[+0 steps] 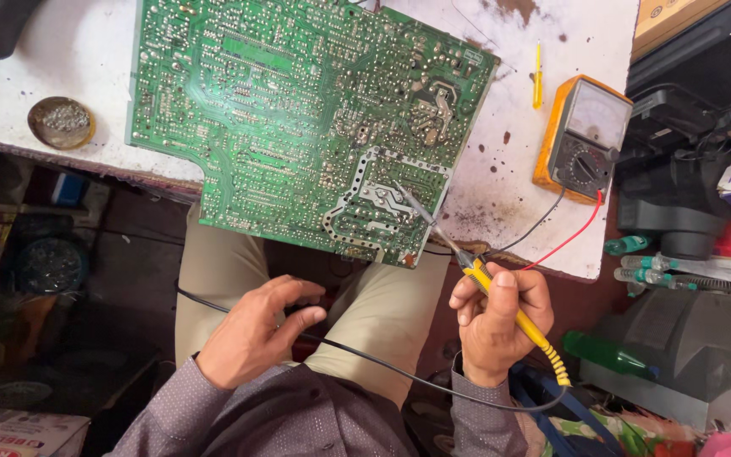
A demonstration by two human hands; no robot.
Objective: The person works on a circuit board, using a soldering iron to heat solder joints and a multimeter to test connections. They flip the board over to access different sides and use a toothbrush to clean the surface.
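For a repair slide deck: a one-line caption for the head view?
Right hand holds a yellow soldering iron to a green circuit board; left hand rests by a black cable.

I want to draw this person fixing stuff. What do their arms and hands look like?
Both arms wear long sleeves of greyish-purple cloth sprinkled with tiny pale dots, with cuffs ending at the wrists. The left hand and right hand are bare: no gloves, and no rings or watch that I can see.

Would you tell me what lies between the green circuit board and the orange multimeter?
In the head view, only bare stained white tabletop separates the circuit board from the multimeter.
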